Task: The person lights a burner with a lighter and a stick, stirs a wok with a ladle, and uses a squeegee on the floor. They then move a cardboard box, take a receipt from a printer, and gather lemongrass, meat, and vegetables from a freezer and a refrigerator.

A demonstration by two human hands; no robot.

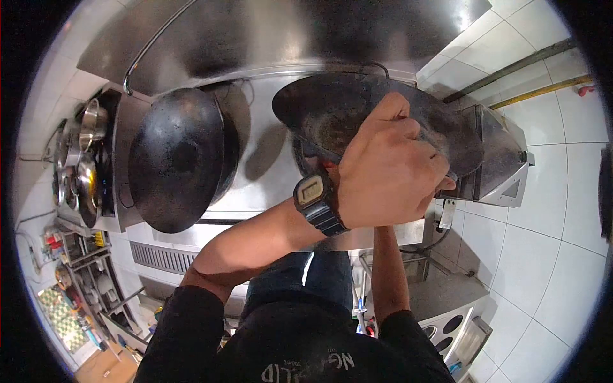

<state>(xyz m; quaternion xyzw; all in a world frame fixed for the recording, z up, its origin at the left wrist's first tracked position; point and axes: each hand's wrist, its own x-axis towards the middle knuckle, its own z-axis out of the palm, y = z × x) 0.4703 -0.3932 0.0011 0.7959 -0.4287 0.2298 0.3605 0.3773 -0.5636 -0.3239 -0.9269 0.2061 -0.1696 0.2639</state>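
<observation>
My left hand, with a black digital watch on its wrist, is raised close to the camera. Its fingers are curled closed, and whatever they may hold is hidden. Behind it a large dark wok sits on the stove, with faint haze at its right side. My right forearm reaches up from below toward the wok. The left hand covers most or all of my right hand, so its fingers and anything in them cannot be made out.
A second black wok rests tilted on the steel stove top at left. Metal bowls and pans hang or stand on the far left. A steel box-like container stands right of the wok. A steel splashback rises behind.
</observation>
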